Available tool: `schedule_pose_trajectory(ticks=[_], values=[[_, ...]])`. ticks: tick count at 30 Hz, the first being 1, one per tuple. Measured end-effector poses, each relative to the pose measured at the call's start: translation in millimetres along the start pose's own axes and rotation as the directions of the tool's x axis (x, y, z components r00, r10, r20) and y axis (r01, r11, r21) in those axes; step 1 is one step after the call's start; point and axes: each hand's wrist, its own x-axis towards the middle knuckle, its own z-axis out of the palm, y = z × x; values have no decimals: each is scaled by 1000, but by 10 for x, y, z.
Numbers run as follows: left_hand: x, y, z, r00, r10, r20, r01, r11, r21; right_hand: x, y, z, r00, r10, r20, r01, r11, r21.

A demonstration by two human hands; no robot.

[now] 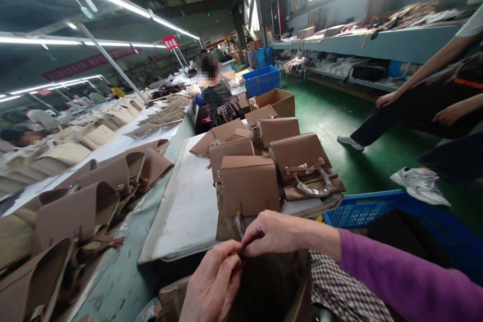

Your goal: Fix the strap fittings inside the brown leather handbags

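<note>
I see my left hand pinching a small brown part, mostly hidden; my right hand pinches it too; the brown bag sits just below both; I'd hold left still, work right gently.

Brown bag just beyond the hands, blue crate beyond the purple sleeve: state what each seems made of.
Brown bag: probably leather or imitation leather; the surface looks smooth with a low sheen. Blue crate: likely moulded plastic, faintly shiny, judging by uniform colour and perforations.

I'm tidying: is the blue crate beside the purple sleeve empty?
Not empty: dark material shows inside the blue crate; how full, cannot tell.
</note>
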Motion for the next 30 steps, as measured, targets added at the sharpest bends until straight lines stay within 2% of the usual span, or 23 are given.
schedule_pose_trajectory(ticks=[2,3,5,7,9,13,19,24,30], values=[[6,-1,-20,999,-28,-16,28,1000,5,73,-27,-15,1000,-8,11,9,998,-69],[19,5,-42,1000,0,-23,1,999,33,105,-41,-18,1000,-11,19,13,994,-104],[53,23,-93,988,151,-27,-145,978,149,149,-68,-14,999,-17,30,22,984,-177],[77,42,-133,948,317,-14,-298,906,301,163,-93,5,999,-28,23,33,967,-253],[78,55,-145,919,395,-9,-358,842,405,152,-110,34,999,-48,-4,45,949,-311],[34,55,-98,925,378,-35,-319,824,468,105,-115,93,995,-67,-69,39,938,-345],[34,24,-21,937,350,-9,-304,825,477,92,-115,129,993,-60,-104,22,941,-339],[120,55,-7,893,443,-83,-385,845,371,97,-118,122,989,-45,-141,-11,928,-372],[165,28,-87,926,377,-11,-357,886,297,66,-49,95,994,-56,-99,33,974,-224]])
